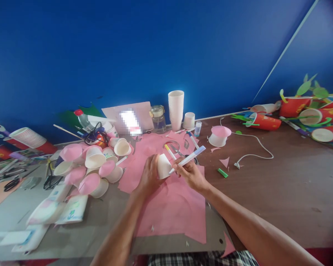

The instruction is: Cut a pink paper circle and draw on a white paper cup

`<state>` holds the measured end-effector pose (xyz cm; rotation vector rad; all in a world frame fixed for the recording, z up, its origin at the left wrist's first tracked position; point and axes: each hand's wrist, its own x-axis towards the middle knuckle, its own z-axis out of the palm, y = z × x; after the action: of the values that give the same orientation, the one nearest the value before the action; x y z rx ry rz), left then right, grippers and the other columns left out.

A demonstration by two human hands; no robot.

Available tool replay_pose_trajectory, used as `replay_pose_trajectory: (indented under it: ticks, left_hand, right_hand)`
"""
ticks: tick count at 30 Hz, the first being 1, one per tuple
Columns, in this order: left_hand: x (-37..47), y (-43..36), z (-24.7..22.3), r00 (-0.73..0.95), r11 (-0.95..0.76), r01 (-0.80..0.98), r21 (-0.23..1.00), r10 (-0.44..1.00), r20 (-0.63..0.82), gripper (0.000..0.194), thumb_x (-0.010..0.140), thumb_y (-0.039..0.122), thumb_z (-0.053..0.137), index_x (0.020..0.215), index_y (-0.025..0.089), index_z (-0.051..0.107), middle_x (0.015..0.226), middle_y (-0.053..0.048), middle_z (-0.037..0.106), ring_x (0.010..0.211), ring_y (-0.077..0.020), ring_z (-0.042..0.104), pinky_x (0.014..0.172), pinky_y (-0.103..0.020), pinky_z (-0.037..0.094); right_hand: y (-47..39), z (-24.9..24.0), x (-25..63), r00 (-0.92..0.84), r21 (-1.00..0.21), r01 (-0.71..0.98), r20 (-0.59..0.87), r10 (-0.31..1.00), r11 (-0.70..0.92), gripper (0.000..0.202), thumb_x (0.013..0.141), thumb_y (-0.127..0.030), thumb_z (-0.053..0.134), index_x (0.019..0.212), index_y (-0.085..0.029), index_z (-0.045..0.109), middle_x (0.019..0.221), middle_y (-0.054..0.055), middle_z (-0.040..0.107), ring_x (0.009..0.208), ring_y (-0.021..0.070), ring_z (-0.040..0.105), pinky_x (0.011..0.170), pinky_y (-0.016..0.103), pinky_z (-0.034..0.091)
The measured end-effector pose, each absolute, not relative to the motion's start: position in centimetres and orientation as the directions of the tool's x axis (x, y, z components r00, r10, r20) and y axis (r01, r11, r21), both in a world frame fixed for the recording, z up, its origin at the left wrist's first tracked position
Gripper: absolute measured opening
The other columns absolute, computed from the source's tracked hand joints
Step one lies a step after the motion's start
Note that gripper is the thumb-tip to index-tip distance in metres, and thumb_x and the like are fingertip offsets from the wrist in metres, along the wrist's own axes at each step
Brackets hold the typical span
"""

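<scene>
A white paper cup point(163, 167) is tilted in my left hand point(150, 173), whose fingers wrap round its left side. My right hand point(191, 173) grips a white marker with a pale blue end point(192, 155), its tip at the cup's lower right edge. Under both hands lies pink paper point(172, 210). Just beyond them are scissors point(177, 149) and a yellow-tipped marker point(170, 151), both on the paper. A blue-capped marker point(193, 139) rests a little farther back.
White cups with pink paper tops point(90, 183) crowd the left. At the back stand a tall cup stack point(175, 111), a glass jar point(158, 120) and a glue stick point(198, 129). Rightward are a pink-topped cup point(218, 139), a green cap point(222, 173), a white cable point(262, 142) and red cups point(266, 122).
</scene>
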<state>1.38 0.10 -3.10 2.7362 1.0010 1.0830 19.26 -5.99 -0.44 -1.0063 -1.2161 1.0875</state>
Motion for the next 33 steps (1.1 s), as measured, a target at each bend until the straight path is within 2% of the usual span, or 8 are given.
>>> replay_pose_trajectory:
  ticks: [12,20,23,26,30,33]
  left_hand:
    - [1.45,-0.12,-2.71,0.573,-0.802,0.550,0.233,0.565,0.594,0.077,0.080,0.038,0.064,0.139,0.015,0.021,0.123,-0.020,0.047,0.116,-0.0312,0.050,0.092,-0.046,0.051]
    - [1.51,-0.23,-2.49,0.567,-0.798,0.555,0.234,0.569,0.595,0.078,0.078,0.039,0.064,0.139,0.018,0.021,0.122,-0.018,0.049,0.115,-0.0309,0.052,0.091,-0.045,0.052]
    - [1.52,-0.36,-2.24,0.567,-0.794,0.547,0.264,0.584,0.580,0.077,0.079,0.038,0.064,0.140,0.019,0.021,0.122,-0.017,0.048,0.116,-0.0314,0.051,0.092,-0.047,0.051]
    - [1.46,-0.40,-2.16,0.573,-0.788,0.550,0.276,0.597,0.562,0.074,0.080,0.036,0.064,0.139,0.015,0.023,0.123,-0.019,0.048,0.117,-0.0321,0.050,0.093,-0.047,0.050]
    - [1.38,-0.22,-2.48,0.567,-0.793,0.551,0.260,0.584,0.581,0.077,0.077,0.037,0.066,0.138,0.015,0.025,0.122,-0.019,0.050,0.115,-0.0320,0.053,0.091,-0.046,0.052]
    - [1.33,-0.05,-2.77,0.570,-0.793,0.553,0.257,0.584,0.578,0.078,0.078,0.037,0.065,0.139,0.017,0.022,0.123,-0.020,0.049,0.115,-0.0320,0.053,0.092,-0.048,0.051]
  right_hand:
    - [-6.03,-0.34,19.14,0.005,-0.960,0.000,0.281,0.960,0.281,0.036,0.084,-0.050,0.056,0.072,-0.017,0.064,0.056,-0.002,0.042,0.052,0.0108,0.038,0.051,0.024,0.035]
    - [-6.03,-0.63,19.13,-0.002,-0.953,0.075,0.294,0.956,0.294,0.032,0.085,-0.046,0.057,0.072,-0.017,0.064,0.061,-0.001,0.047,0.054,0.0111,0.039,0.051,0.023,0.037]
    - [-5.94,-0.87,19.09,0.054,-0.966,0.021,0.258,0.965,0.257,0.034,0.084,-0.047,0.057,0.069,-0.017,0.061,0.060,-0.001,0.046,0.054,0.0115,0.040,0.052,0.024,0.036]
    - [-5.86,-0.83,19.10,0.080,-0.972,-0.070,0.220,0.972,0.225,0.036,0.083,-0.051,0.057,0.070,-0.017,0.058,0.057,-0.002,0.045,0.053,0.0114,0.040,0.049,0.024,0.034]
    - [-5.94,-0.28,19.18,0.053,-0.974,-0.076,0.209,0.976,0.213,0.040,0.080,-0.053,0.060,0.063,-0.018,0.055,0.056,-0.002,0.044,0.051,0.0104,0.039,0.049,0.024,0.032]
    - [-5.98,-0.22,19.18,0.046,-0.972,-0.076,0.221,0.974,0.224,0.038,0.080,-0.052,0.060,0.064,-0.017,0.057,0.057,-0.002,0.043,0.051,0.0099,0.039,0.049,0.023,0.033]
